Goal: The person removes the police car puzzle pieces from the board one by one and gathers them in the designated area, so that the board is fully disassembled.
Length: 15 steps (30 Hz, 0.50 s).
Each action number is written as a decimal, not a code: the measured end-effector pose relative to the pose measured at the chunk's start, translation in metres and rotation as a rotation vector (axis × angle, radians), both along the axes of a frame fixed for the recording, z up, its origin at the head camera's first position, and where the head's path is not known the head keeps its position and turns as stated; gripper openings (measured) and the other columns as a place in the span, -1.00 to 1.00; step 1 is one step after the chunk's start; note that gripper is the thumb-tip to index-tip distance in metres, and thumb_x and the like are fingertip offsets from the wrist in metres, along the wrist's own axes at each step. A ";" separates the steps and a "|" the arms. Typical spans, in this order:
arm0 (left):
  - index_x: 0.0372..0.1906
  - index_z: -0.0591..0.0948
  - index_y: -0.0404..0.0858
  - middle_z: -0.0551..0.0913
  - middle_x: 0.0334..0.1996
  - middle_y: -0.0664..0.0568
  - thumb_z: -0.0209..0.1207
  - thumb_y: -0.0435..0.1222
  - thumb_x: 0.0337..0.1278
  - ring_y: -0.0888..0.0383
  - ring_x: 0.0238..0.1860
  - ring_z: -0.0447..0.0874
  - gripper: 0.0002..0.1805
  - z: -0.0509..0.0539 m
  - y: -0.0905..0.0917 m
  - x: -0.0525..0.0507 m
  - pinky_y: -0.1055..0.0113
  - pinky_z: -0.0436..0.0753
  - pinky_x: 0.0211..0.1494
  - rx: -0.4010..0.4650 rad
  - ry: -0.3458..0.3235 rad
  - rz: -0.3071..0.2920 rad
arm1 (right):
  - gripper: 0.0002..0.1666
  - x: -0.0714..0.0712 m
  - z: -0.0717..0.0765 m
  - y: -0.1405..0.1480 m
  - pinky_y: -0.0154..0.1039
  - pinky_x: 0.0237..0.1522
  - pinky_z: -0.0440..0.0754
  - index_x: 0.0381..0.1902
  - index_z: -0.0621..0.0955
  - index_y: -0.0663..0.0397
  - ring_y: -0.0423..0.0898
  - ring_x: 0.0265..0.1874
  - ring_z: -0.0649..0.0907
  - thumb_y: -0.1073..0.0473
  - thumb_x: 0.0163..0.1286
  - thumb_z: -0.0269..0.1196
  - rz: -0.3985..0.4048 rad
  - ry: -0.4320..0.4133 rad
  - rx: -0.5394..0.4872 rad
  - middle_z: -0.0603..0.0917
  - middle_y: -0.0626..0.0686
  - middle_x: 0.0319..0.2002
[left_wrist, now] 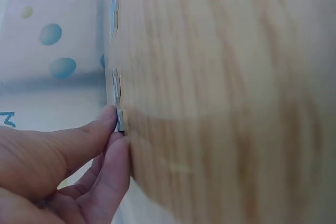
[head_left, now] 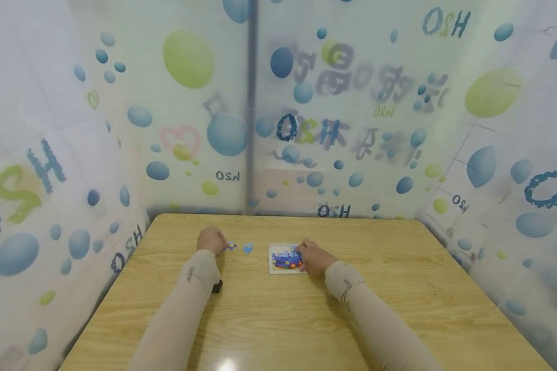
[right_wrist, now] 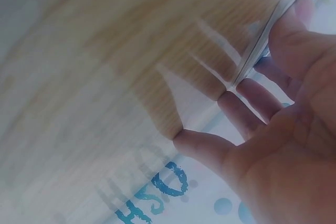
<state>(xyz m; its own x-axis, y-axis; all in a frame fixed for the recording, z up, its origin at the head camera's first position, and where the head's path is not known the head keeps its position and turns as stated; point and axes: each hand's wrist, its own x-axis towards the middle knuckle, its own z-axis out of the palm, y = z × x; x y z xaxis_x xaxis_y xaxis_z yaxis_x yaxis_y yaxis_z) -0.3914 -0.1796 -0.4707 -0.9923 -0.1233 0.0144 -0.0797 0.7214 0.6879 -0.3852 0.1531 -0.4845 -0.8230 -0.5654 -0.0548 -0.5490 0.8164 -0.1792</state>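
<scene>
A white-framed puzzle board (head_left: 274, 266) with a blue vehicle picture lies on the table. My right hand (head_left: 316, 256) rests at the board's right side, thumb and fingers spread about its edge; in the right wrist view the hand (right_wrist: 283, 108) touches the board's edge (right_wrist: 262, 35) and the tabletop. To the left, my left hand (head_left: 211, 240) pinches a small puzzle piece (left_wrist: 121, 121) between thumb and forefinger at the table surface. Beside it lies a blue and yellow piece (head_left: 232, 246), and a light blue piece (head_left: 248, 248) sits between that and the board.
The wooden table (head_left: 278, 319) has a far edge along a patterned curtain (head_left: 204, 154), which also hangs on both sides. A small black object (head_left: 217, 287) shows beside my left sleeve (head_left: 181, 304).
</scene>
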 end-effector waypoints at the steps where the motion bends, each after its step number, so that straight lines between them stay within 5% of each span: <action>1: -0.25 0.68 -0.51 0.74 -0.35 -0.26 0.41 -0.47 0.09 0.13 -0.55 0.67 -0.82 -0.001 -0.001 0.000 0.34 0.70 -0.44 0.008 0.000 -0.003 | -0.31 0.000 0.000 0.000 -0.03 0.11 0.55 0.31 0.48 0.33 0.00 -0.08 0.46 0.03 0.37 0.39 -0.007 -0.010 -0.007 0.42 0.12 -0.05; 6: -0.24 0.68 -0.49 0.73 -0.27 -0.29 0.42 -0.46 0.09 0.08 -0.50 0.69 -0.81 -0.005 -0.004 -0.002 0.32 0.70 -0.42 0.040 -0.003 0.001 | -0.29 0.000 0.000 -0.001 -0.04 0.16 0.54 0.34 0.47 0.31 -0.01 -0.05 0.47 0.02 0.38 0.38 -0.011 -0.021 0.001 0.42 0.11 -0.04; 11: -0.12 0.69 -0.40 0.71 -0.06 -0.25 0.42 -0.31 0.16 -0.08 -0.19 0.71 -0.73 -0.004 -0.005 -0.003 0.13 0.71 -0.20 -0.037 -0.003 0.012 | -0.29 0.001 0.000 -0.001 -0.02 0.18 0.55 0.31 0.45 0.34 0.05 -0.01 0.51 0.05 0.37 0.39 0.000 0.008 0.004 0.45 0.17 0.00; 15: -0.04 0.71 -0.28 0.73 -0.02 -0.14 0.39 -0.17 0.23 -0.03 -0.16 0.69 -0.69 0.002 0.001 -0.003 0.11 0.69 -0.22 -0.122 -0.018 -0.005 | -0.20 0.002 0.001 -0.001 0.02 0.40 0.39 0.40 0.32 0.45 0.20 0.31 0.43 0.06 0.43 0.34 -0.026 -0.016 0.025 0.38 0.34 0.30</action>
